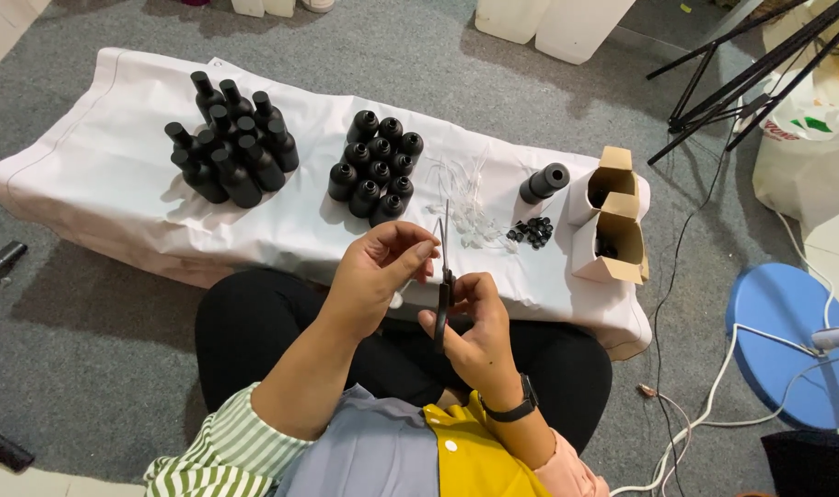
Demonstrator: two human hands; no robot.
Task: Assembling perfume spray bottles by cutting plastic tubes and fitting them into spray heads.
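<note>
We see the scissors (444,276) upright above the lap, at the near edge of the white bench (115,184), gripped at the handles by the right hand (474,327). The left hand (378,271) pinches its fingertips at the blades, curled; what it holds is too small to tell. Behind stand black bottles (375,166).

The right hand (474,322) grips scissors (444,285) upright, blades beside the left hand (382,267), perhaps pinching a clear tube.

- Left hand (373,276): raised before the torso, fingers pinched together at the tips, forearm bare.
- Right hand (474,327): just beside it, fingers curled closed, wrist bent inward.
</note>
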